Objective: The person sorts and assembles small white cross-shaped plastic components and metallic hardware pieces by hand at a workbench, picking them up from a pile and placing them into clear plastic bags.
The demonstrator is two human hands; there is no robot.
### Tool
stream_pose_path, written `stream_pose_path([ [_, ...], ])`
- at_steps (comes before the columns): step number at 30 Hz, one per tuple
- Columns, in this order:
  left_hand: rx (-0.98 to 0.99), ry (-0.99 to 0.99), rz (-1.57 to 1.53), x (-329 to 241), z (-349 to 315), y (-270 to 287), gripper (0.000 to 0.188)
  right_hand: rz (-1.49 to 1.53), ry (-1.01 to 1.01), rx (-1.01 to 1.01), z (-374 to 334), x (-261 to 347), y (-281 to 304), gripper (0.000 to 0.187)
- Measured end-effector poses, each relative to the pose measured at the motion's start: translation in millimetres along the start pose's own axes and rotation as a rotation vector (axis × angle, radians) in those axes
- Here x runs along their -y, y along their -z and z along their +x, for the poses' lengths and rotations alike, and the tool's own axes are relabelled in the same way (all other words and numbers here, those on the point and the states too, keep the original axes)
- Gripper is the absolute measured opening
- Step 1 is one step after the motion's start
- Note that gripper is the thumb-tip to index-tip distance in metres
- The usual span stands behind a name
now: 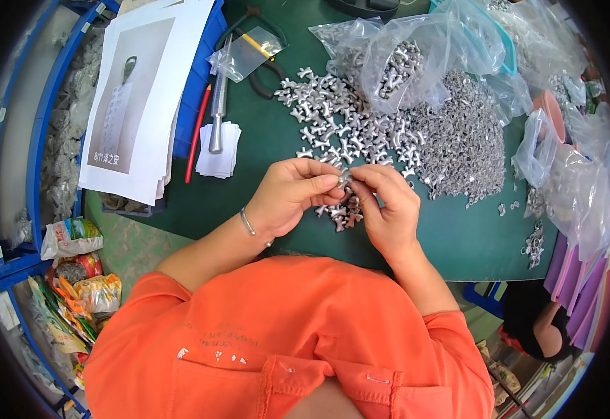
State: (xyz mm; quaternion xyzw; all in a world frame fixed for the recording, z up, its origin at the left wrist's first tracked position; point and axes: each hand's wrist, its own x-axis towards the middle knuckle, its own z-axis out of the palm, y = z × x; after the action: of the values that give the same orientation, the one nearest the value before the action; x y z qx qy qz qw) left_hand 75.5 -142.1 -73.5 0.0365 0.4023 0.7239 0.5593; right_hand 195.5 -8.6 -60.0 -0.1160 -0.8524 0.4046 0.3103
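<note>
My left hand [287, 199] and my right hand [392, 213] meet over the near part of the green table, fingertips pinched together. Between them is a small silvery metal piece [345, 178], mostly covered by the fingers; it looks like one of the bone-shaped metal pieces [350, 136] heaped just beyond. A few more such pieces [340, 218] lie directly beneath my fingers. To the right of the heap spreads a pile of much smaller metal rings or clasps [465, 146]. A metal bangle [247, 221] circles my left wrist.
Clear plastic bags [409, 63] of metal parts stand behind the piles. On the left lie a metal rod tool [218, 112], a red pencil [198, 133], white paper slips [218, 150] and printed sheets [155, 84] against a blue bin [196, 91]. A blue-framed rack [57, 77] edges the far left.
</note>
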Motion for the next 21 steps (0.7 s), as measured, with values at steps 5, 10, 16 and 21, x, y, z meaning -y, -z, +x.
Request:
stream_pose_path([
  [5,-0.005,-0.099,0.231,-0.8,-2.9,-11.1,0.014,0.238,-0.216,0.027,-7.3,-5.6,1.3,0.011],
  [10,0.063,-0.366,0.537,9.1,-0.4,-5.8,0.007,0.634,-0.557,0.041,-6.8,8.2,7.5,0.008],
  [16,-0.006,-0.084,-0.119,-9.3,-1.0,14.2,0.007,-0.062,-0.226,0.100,-5.0,-14.3,24.5,0.009],
  [21,-0.166,-0.337,0.764,-10.1,0.0,0.4,0.008,-0.259,-0.210,0.247,-8.8,-6.3,9.6,0.016],
])
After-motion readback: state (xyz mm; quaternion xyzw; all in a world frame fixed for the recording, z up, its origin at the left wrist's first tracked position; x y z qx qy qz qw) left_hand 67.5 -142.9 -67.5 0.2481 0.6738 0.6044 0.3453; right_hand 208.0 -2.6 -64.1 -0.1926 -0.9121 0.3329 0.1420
